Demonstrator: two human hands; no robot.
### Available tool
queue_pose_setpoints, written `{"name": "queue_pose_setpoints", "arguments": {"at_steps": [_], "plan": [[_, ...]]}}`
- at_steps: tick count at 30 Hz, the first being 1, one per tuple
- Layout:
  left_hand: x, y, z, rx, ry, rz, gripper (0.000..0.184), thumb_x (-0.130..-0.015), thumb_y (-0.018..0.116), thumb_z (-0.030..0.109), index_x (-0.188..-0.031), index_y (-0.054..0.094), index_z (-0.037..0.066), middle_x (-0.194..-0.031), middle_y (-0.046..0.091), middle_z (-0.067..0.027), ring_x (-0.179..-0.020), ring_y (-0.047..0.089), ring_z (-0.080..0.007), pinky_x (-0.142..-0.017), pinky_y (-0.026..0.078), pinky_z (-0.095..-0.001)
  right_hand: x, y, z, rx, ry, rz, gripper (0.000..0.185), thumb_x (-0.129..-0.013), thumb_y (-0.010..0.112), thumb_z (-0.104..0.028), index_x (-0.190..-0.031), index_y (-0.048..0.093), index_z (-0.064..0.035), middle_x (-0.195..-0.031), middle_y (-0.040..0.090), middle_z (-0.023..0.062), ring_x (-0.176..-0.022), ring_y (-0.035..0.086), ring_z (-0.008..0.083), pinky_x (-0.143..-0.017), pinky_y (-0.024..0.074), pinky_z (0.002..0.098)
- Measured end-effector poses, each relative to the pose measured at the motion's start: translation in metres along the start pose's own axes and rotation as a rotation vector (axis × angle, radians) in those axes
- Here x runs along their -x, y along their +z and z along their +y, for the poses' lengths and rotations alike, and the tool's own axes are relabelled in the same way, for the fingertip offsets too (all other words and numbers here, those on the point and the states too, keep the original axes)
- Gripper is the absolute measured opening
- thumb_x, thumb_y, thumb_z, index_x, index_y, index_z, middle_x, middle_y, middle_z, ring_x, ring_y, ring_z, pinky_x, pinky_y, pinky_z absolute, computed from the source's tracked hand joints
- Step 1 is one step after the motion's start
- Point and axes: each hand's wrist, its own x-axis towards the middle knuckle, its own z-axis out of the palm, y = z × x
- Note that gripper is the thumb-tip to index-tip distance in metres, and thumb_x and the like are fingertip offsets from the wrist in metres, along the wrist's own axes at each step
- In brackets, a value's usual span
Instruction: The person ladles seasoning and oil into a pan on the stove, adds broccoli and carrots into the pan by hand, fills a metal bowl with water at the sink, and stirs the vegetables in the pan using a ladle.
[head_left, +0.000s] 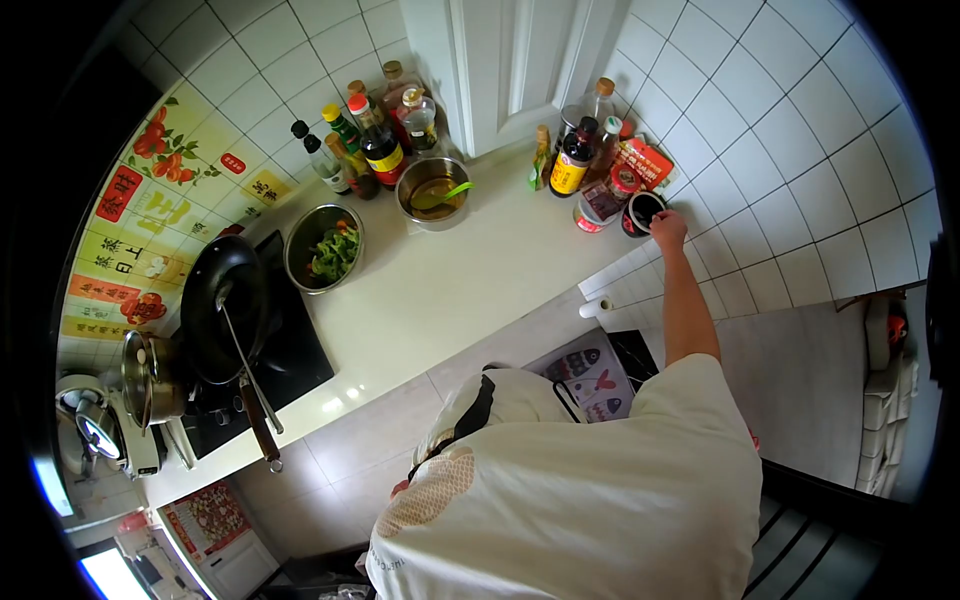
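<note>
At the counter's right end my right hand (668,229) reaches to a dark round jar (642,213), its fingers closed at the rim; what they hold, if anything, is too small to make out. Just left of that jar stand a red-lidded jar (625,179) and a dark bottle with a yellow label (571,168). My left hand does not show. Near the wall a metal pot (431,193) holds brown liquid and a green spoon (453,194). Beside it, a steel bowl (299,262) contains chopped green vegetables (334,253).
A black wok (212,300) with a ladle sits on the stove (305,345), its handle pointing toward the counter's front edge. A lidded pot (160,380) stands farther left. Several sauce bottles (380,150) line the back wall. A patterned mat (590,370) lies on the floor.
</note>
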Motion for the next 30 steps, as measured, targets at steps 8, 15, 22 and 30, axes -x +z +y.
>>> {"name": "queue_pose_setpoints", "arguments": {"at_steps": [8, 15, 22, 30], "plan": [[-0.001, 0.004, -0.003, 0.003, 0.005, 0.004, 0.028, -0.073, 0.060, 0.021, -0.095, 0.062, 0.003, -0.088, 0.063, -0.0164, -0.083, 0.060, -0.0264, -0.074, 0.048, -0.0349, 0.013, -0.029, -0.026, 0.174, -0.241, 0.019, 0.005, -0.071, 0.060, -0.010, -0.074, 0.062, -0.0079, -0.075, 0.063, 0.0122, -0.073, 0.061, 0.0283, -0.065, 0.0486, 0.0350], [-0.003, 0.005, -0.004, 0.011, 0.021, 0.003, 0.028, -0.073, 0.060, 0.021, -0.095, 0.062, 0.003, -0.087, 0.063, -0.0162, -0.083, 0.061, -0.0257, -0.073, 0.048, -0.0348, 0.009, -0.025, -0.010, 0.057, -0.062, 0.054, 0.004, -0.074, 0.060, -0.007, -0.077, 0.061, -0.0045, -0.068, 0.063, 0.0091, -0.060, 0.062, 0.0182, -0.058, 0.0495, 0.0286], [-0.006, 0.003, -0.006, 0.012, 0.048, 0.003, 0.027, -0.074, 0.061, 0.020, -0.094, 0.061, 0.003, -0.087, 0.063, -0.0160, -0.082, 0.061, -0.0250, -0.073, 0.048, -0.0347, 0.019, -0.041, 0.001, -0.392, 0.094, -0.031, 0.006, -0.077, 0.055, -0.001, -0.081, 0.060, -0.0009, -0.066, 0.061, 0.0064, -0.056, 0.059, 0.0129, -0.050, 0.0485, 0.0254], [-0.005, -0.002, -0.007, 0.005, 0.063, 0.015, 0.027, -0.074, 0.061, 0.020, -0.094, 0.061, 0.002, -0.086, 0.064, -0.0158, -0.081, 0.061, -0.0242, -0.072, 0.048, -0.0346, 0.008, -0.034, -0.014, 0.157, -0.361, 0.138, 0.004, -0.071, 0.059, -0.006, -0.075, 0.062, -0.0055, -0.070, 0.061, 0.0107, -0.063, 0.060, 0.0241, -0.059, 0.0491, 0.0312]]}}
